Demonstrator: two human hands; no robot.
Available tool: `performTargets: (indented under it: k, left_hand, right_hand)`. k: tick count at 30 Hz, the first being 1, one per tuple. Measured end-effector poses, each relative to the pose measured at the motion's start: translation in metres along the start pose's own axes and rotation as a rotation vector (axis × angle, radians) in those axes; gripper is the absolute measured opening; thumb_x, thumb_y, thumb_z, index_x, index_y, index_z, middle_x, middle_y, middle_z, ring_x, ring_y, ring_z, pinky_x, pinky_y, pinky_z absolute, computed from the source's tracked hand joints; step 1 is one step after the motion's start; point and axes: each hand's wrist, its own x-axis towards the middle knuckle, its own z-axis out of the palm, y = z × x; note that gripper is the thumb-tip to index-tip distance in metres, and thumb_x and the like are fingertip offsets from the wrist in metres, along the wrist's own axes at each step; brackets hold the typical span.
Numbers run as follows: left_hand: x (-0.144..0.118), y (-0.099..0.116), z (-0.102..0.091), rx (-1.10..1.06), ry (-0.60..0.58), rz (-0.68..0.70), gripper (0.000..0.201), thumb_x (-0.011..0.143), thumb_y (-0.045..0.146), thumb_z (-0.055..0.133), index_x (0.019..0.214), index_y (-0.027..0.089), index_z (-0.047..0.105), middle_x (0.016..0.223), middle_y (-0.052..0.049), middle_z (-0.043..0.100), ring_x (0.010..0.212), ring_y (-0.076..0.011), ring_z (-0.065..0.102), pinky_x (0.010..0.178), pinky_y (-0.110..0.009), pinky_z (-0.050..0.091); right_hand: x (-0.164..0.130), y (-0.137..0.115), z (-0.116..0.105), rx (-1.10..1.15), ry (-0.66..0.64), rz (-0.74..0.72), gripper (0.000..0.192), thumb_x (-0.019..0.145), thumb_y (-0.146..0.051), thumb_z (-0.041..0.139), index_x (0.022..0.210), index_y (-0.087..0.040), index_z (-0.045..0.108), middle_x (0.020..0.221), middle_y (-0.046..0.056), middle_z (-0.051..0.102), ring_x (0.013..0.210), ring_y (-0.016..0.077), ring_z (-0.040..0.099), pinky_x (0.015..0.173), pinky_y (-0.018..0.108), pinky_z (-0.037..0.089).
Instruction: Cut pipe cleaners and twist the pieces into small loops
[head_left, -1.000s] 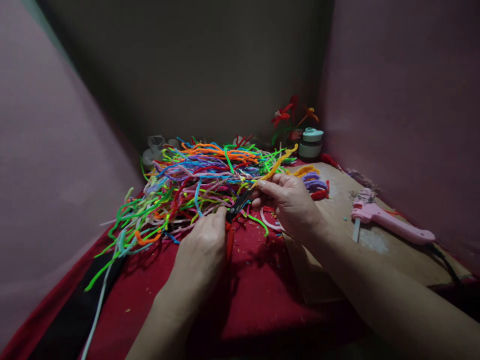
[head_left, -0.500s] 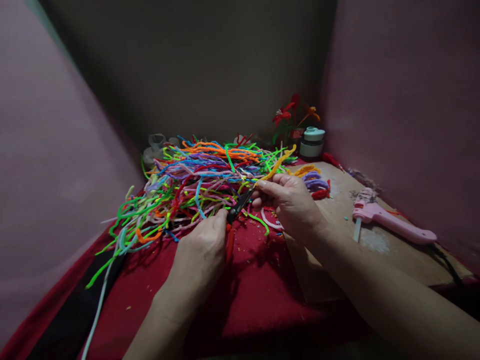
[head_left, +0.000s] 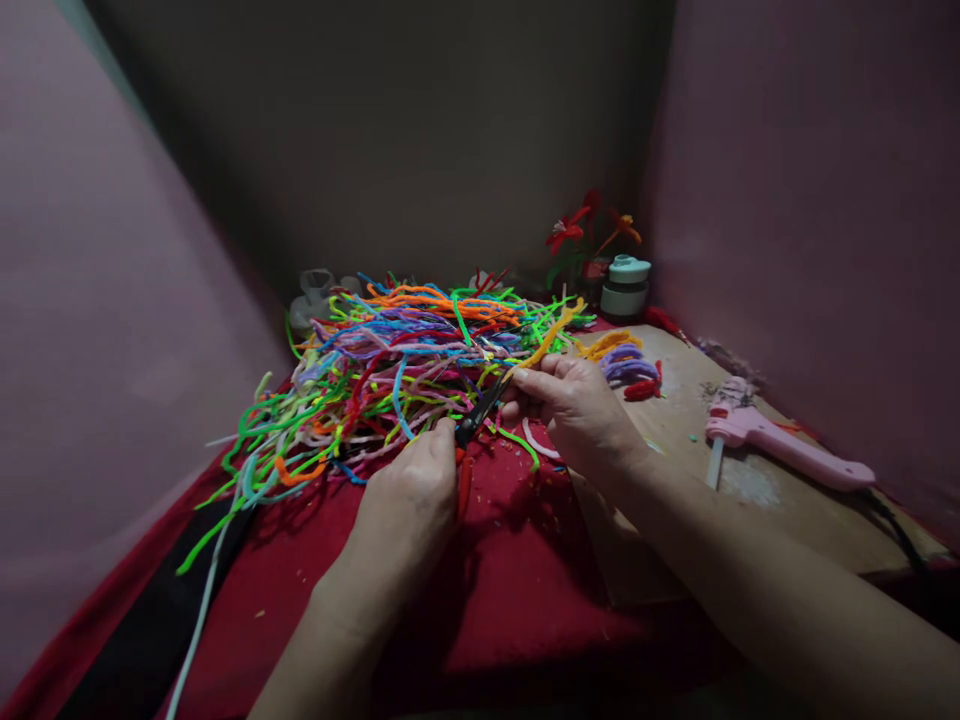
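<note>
Scissors [head_left: 480, 415] sit in the left hand [head_left: 409, 495], fist closed round the red handles, dark blades pointing up and right toward the right hand [head_left: 581, 405]. Right hand pinches a yellow-orange pipe cleaner [head_left: 551, 335] between thumb and fingertips, grip closed on it; its free end sticks up and away over the far edge of the pile. Blade tips meet the stem just beside the right fingertips, above the red cloth [head_left: 517, 590].

Judgement on the cut: keep the stem taut and square across the blades, seat it deep toward the pivot rather than at the tips since the wire core resists, keep right fingertips clear of the edge, close in one firm squeeze so the fuzz doesn't fray. Can't tell if the blades are already biting; too dark and small.

Counts: scissors, one. Hands, two, both the same person's. Held stem, one. Loose pipe cleaner pile [head_left: 390, 370], far too many to count, tangled, mixed green, orange, blue, pink, purple, spread across the cloth beyond the hands. Wooden board [head_left: 757, 510], one, right of the hands. Pink glue gun [head_left: 780, 445], one, lying on the board. Small coiled bundles [head_left: 622, 360] at the board's far corner, about three: yellow, purple, red. Round lidded tub [head_left: 625, 285], one. Finished pipe-cleaner flowers [head_left: 589, 230] behind it, two or three, hard to separate.
</note>
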Motion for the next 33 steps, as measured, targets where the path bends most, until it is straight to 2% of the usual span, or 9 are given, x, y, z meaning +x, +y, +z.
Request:
performTargets:
  k: [6, 13, 16, 20, 26, 31, 33]
  left_hand:
    - [0.000, 0.005, -0.008, -0.011, -0.070, -0.025, 0.039, 0.082, 0.001, 0.035, 0.117, 0.008, 0.049, 0.094, -0.013, 0.065, 0.093, -0.0204, 0.064, 0.081, -0.032, 0.051]
    - [0.001, 0.012, -0.014, -0.001, -0.179, -0.061, 0.033, 0.084, 0.008, 0.033, 0.112, 0.009, 0.050, 0.084, -0.010, 0.066, 0.071, -0.0229, 0.067, 0.063, -0.033, 0.052]
    - [0.002, 0.011, -0.010, -0.018, -0.180, -0.062, 0.037, 0.084, 0.005, 0.031, 0.117, 0.008, 0.048, 0.091, -0.013, 0.066, 0.080, -0.0227, 0.067, 0.069, -0.032, 0.053]
    - [0.005, 0.010, -0.006, -0.012, -0.152, -0.060, 0.040, 0.082, 0.001, 0.032, 0.119, 0.005, 0.047, 0.096, -0.016, 0.065, 0.094, -0.0234, 0.064, 0.077, -0.033, 0.052]
    - [0.001, 0.011, -0.008, -0.074, -0.107, -0.061, 0.034, 0.082, 0.004, 0.034, 0.111, 0.008, 0.051, 0.087, -0.013, 0.067, 0.081, -0.0234, 0.068, 0.070, -0.033, 0.053]
    - [-0.002, 0.001, -0.007, -0.141, 0.087, -0.010, 0.035, 0.085, 0.012, 0.036, 0.118, 0.010, 0.046, 0.100, -0.013, 0.067, 0.088, -0.0229, 0.067, 0.075, -0.032, 0.053]
    - [-0.002, -0.004, -0.005, -0.118, 0.113, -0.009, 0.038, 0.084, 0.010, 0.035, 0.120, 0.009, 0.046, 0.106, -0.015, 0.065, 0.094, -0.0235, 0.065, 0.078, -0.033, 0.052]
  right_hand:
    - [0.000, 0.004, -0.002, 0.005, -0.003, 0.004, 0.014, 0.065, -0.022, 0.066, 0.065, -0.012, 0.057, 0.058, 0.001, 0.062, 0.046, 0.0090, 0.058, 0.048, 0.021, 0.048]
    - [0.000, 0.005, 0.000, 0.070, 0.041, 0.068, 0.012, 0.067, -0.019, 0.063, 0.060, -0.012, 0.056, 0.054, 0.001, 0.060, 0.045, 0.0096, 0.057, 0.046, 0.022, 0.049]
    - [0.001, 0.007, -0.001, 0.087, 0.037, 0.069, 0.012, 0.066, -0.018, 0.063, 0.059, -0.011, 0.056, 0.054, 0.001, 0.059, 0.045, 0.0095, 0.058, 0.046, 0.021, 0.049]
    - [0.001, 0.010, -0.001, 0.081, -0.001, 0.051, 0.010, 0.062, -0.018, 0.065, 0.062, -0.012, 0.058, 0.057, 0.000, 0.060, 0.045, 0.0095, 0.057, 0.047, 0.022, 0.049]
    - [0.000, 0.011, 0.000, 0.045, 0.013, 0.034, 0.011, 0.065, -0.020, 0.065, 0.062, -0.013, 0.057, 0.056, 0.001, 0.062, 0.046, 0.0095, 0.057, 0.048, 0.023, 0.049]
    - [0.000, 0.011, -0.001, 0.036, 0.015, 0.009, 0.012, 0.069, -0.022, 0.065, 0.068, -0.012, 0.060, 0.063, 0.003, 0.065, 0.051, 0.0098, 0.059, 0.053, 0.024, 0.050]
    - [0.000, 0.011, -0.001, 0.049, -0.012, -0.018, 0.013, 0.068, -0.024, 0.066, 0.070, -0.012, 0.061, 0.065, 0.003, 0.065, 0.052, 0.0097, 0.059, 0.054, 0.024, 0.049]
